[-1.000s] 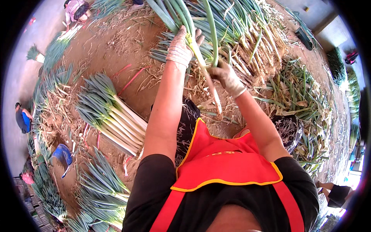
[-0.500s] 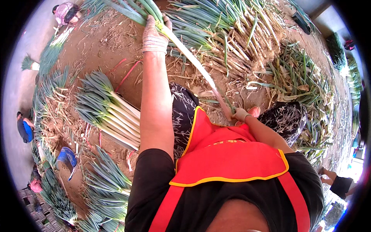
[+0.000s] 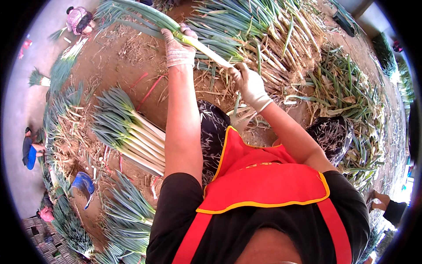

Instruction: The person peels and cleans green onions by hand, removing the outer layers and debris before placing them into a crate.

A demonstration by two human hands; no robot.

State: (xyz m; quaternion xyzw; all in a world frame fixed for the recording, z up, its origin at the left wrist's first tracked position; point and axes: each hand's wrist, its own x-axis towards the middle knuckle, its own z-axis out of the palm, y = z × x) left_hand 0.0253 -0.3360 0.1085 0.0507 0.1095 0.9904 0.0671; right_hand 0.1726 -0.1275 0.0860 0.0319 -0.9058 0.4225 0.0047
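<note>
A long green onion (image 3: 210,53) slants across in front of me, its green leaves toward the upper left. My left hand (image 3: 179,46), in a pale work glove, is closed round it where the leaves meet the white stem. The gloved fingers of my right hand (image 3: 251,86) close on the lower end of that stem, hiding its tip. Pale strips with a bit of green leaf (image 3: 241,118) show below my right hand, by my knee. A neat row of clean white-stemmed green onions (image 3: 138,132) lies to the left of my left forearm.
A big heap of untrimmed green onions (image 3: 272,39) lies ahead, with a pile of stripped leaves (image 3: 345,94) to the right. More green onions (image 3: 127,211) lie at lower left, near a blue curved object (image 3: 83,184). Other people (image 3: 79,21) crouch at far left.
My right hand has come up from near my lap to the lower stem of the green onion. My left hand keeps its hold, and the onion now lies flatter.
</note>
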